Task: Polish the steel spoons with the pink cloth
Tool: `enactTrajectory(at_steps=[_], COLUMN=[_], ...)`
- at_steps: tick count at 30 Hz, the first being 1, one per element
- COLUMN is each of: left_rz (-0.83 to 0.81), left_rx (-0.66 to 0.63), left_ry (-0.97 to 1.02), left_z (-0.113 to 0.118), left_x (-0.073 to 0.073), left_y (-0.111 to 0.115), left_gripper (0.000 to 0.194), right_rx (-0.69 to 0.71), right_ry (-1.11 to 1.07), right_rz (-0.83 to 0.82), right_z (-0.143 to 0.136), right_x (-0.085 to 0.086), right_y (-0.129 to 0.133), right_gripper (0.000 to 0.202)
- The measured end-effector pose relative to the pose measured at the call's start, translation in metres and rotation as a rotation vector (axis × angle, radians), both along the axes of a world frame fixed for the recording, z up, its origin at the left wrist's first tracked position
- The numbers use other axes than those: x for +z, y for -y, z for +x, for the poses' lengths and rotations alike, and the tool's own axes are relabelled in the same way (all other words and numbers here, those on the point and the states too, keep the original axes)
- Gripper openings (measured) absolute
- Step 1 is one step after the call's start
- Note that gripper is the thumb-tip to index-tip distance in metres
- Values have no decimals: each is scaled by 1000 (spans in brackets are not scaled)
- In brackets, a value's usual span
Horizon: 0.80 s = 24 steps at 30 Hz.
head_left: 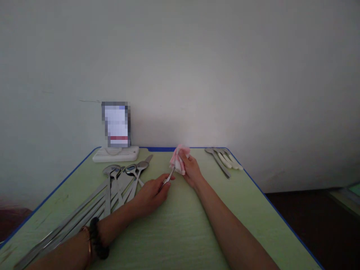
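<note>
Currently, the left hand (155, 192) has its grip closed around the handle of a metal utensil (168, 178) — its far end disappears into a pink-and-white cloth (176, 160), which the right hand (191, 167) clasps. Both are over the middle of the green, blue-edged bench (182, 236). A dark beaded bracelet (98, 238) circles the left wrist. Left of the hands lies a heap of metal cutlery (108, 193), spoons among it; behind that, a pixelated screen (116, 125) stands at a white oblong block (115, 154). Far right — a metal-handled spoon (218, 162) beside white-handled cutlery (225, 159).
</note>
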<state>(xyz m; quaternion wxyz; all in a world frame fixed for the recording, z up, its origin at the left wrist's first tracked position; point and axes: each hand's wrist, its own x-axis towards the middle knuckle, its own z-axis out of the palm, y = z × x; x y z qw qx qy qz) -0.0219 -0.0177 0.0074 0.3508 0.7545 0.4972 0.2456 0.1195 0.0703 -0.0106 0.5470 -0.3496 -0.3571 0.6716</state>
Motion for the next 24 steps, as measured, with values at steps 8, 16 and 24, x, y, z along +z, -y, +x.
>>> enactTrajectory(at_steps=[8,16,24], left_rz=[-50,-39,-28], left_rx=[25,18,25], left_ry=[47,75,98], left_z=[-1,0,-1], left_x=[-4,0,-5], left_y=[-2,-1,-2], left_gripper=[40,41,41], right_rx=[59,-175,-140], right_ry=[141,181,284], right_rz=[75,125,53], right_z=[1,-6,-19], right_x=[-8,-10,-7], right_y=[-4,-2,8], right_gripper=[35,43,49])
